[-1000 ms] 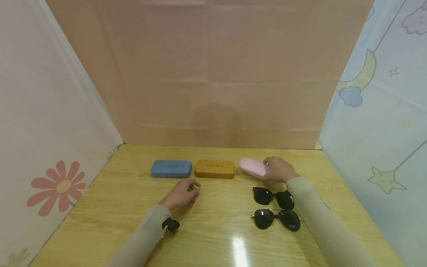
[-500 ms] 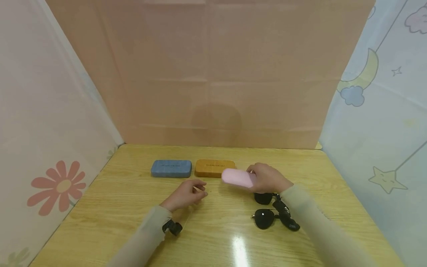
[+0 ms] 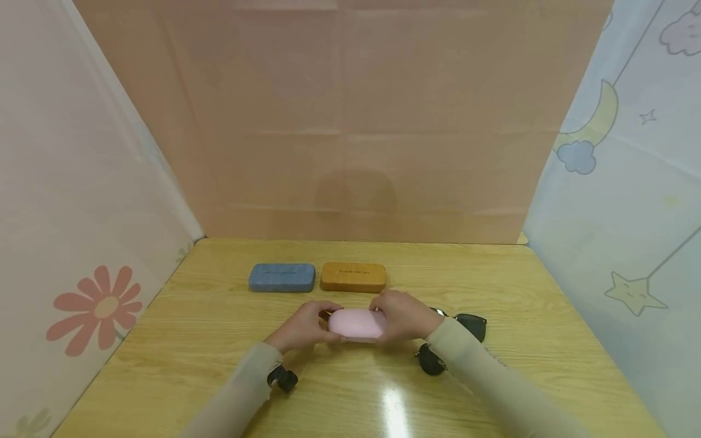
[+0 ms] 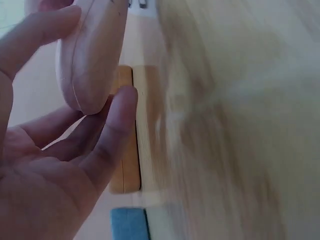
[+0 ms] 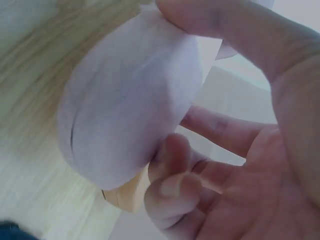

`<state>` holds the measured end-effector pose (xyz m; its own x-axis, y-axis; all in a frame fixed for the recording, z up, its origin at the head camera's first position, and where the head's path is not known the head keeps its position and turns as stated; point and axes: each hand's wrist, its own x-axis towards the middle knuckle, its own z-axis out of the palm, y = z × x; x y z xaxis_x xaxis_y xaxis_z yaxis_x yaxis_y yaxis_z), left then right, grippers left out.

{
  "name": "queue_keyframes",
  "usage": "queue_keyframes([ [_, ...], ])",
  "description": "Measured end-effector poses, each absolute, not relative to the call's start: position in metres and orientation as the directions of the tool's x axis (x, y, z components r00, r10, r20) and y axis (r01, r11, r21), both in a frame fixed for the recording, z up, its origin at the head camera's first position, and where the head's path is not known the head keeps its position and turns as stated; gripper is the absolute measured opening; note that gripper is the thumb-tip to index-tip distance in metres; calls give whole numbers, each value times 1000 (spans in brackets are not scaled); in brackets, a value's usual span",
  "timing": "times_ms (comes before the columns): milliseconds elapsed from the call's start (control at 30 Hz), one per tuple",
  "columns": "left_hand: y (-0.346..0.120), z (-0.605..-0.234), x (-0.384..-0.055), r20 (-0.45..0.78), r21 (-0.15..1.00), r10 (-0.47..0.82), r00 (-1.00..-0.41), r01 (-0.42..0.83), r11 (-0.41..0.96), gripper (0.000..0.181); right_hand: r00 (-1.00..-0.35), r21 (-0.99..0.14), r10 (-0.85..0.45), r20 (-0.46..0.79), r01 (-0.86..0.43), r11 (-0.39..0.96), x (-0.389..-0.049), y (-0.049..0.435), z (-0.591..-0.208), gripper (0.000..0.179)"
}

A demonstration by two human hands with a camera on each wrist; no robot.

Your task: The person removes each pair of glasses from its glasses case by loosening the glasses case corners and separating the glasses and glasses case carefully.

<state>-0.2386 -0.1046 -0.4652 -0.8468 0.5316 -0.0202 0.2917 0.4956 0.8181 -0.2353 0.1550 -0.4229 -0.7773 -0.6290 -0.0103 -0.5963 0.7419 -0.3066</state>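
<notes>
Both hands hold a pink glasses case (image 3: 358,323) between them, near the middle of the table. The left hand (image 3: 304,327) grips its left end, thumb on the near side and fingers behind, as the left wrist view shows. At the other end, the right hand (image 3: 402,317) has its thumb and curled fingers round the case. A seam runs along the case's side in both wrist views, and its lid is closed. Close by the right forearm lie two pairs of sunglasses, the farther pair (image 3: 472,325) and the nearer pair (image 3: 430,360), both partly covered by the sleeve.
Behind the hands, an orange glasses case (image 3: 353,277) and a blue glasses case (image 3: 282,278) lie side by side on the wooden table (image 3: 219,255). A pinkish-tan sheet (image 3: 263,152) rises at the table's back edge, with patterned cloth at both sides.
The right hand has carried the pink case left and nearer, away from beside the orange case. The left hand has moved slightly right and taken hold of its left end.
</notes>
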Motion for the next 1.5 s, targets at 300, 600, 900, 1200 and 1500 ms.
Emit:
queue_keyframes([
  [300,-115,-466,-233,66,689,556,-829,441,575,55,-761,-282,-648,-26,-616,735,-234,136,-432,51],
  [600,-119,-470,-235,23,674,541,-841,413,613,59,-738,-310,-675,-11,-640,704,-235,130,-433,51],
  [900,-119,-472,-238,-9,693,528,-849,375,615,78,-741,-392,-670,-45,-604,694,-239,135,-432,51],
  [1200,-120,-469,-240,-4,721,516,-857,355,595,77,-735,-475,-671,-96,-558,680,-247,140,-425,47],
  [1500,-119,-468,-239,-3,707,502,-865,353,612,76,-700,-510,-702,-134,-559,654,-253,142,-420,44],
])
